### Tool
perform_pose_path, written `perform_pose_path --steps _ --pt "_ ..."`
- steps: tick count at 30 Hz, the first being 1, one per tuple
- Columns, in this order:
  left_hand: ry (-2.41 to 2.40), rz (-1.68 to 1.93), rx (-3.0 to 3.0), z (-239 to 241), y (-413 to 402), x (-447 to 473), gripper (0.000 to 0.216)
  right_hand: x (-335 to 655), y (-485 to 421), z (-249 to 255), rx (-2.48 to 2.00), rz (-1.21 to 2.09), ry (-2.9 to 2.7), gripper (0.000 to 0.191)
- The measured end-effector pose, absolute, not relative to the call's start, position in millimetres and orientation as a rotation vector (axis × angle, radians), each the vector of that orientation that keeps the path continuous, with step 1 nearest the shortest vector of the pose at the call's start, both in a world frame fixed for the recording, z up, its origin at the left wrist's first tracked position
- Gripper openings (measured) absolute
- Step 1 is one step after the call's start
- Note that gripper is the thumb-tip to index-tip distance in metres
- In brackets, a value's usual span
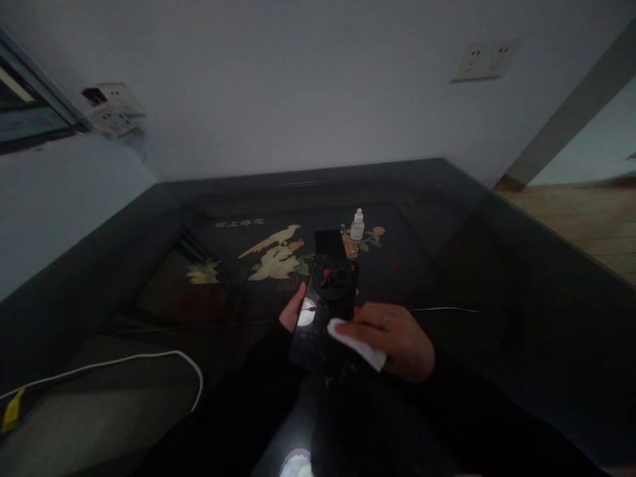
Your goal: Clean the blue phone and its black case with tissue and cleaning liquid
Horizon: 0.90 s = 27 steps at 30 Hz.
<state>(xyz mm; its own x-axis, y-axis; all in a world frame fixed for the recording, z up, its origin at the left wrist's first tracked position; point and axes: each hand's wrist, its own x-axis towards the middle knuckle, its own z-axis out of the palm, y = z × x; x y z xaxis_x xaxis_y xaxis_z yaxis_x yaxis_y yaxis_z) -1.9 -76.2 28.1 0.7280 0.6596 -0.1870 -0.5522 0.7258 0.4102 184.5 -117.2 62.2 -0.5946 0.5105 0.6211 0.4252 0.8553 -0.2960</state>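
Observation:
A black smartphone (pixel 318 331) with a large round camera module lies back side up, tilted, in my left hand (pixel 293 309). The fingers of that hand wrap round its left edge and partly hide beneath it. My right hand (pixel 397 341) pinches a folded white wipe (pixel 360 344) and presses it against the phone's glossy back. Just beyond the phone's top end shows a flat black rectangular piece (pixel 330 244); what it is, I cannot tell. Farther back stands a small dropper bottle (pixel 357 226) with a white cap, upright.
A dark glossy table (pixel 412 271) with an inlaid bird and flower picture (pixel 275 260) meets the wall. A white cable (pixel 124 358) curves at the lower left. Wall sockets (pixel 484 59) sit at the upper right, with more sockets (pixel 119 99) at the left.

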Motion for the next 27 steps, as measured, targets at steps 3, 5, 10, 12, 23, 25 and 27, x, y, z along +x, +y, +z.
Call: perform_pose_path --steps 3,5,10,12,23,25,27 --pt "0.323 0.629 0.358 28.3 -78.8 -5.1 0.064 198.8 -106.3 59.3 -0.984 0.153 -2.061 0.024" --pt "0.318 0.627 0.353 28.8 -80.9 -4.5 0.065 199.8 -106.5 59.0 -1.010 0.154 -2.031 0.025" --pt "0.326 0.735 0.312 29.9 -85.1 6.5 0.068 184.8 -118.1 63.4 -0.664 0.124 -2.300 0.022" --pt "0.314 0.755 0.306 29.9 -85.7 8.6 0.069 183.6 -118.2 65.0 -0.680 0.095 -2.298 0.021" --pt "0.184 0.562 0.354 34.9 -84.0 -0.6 0.066 210.4 -100.5 61.8 -1.036 0.100 -2.056 0.028" --pt "0.157 0.597 0.340 32.9 -86.5 2.7 0.064 210.0 -99.3 63.5 -1.105 0.099 -2.014 0.028" --pt "0.134 0.594 0.331 31.2 -89.2 5.5 0.065 207.7 -98.7 66.9 -1.160 0.101 -1.983 0.028"
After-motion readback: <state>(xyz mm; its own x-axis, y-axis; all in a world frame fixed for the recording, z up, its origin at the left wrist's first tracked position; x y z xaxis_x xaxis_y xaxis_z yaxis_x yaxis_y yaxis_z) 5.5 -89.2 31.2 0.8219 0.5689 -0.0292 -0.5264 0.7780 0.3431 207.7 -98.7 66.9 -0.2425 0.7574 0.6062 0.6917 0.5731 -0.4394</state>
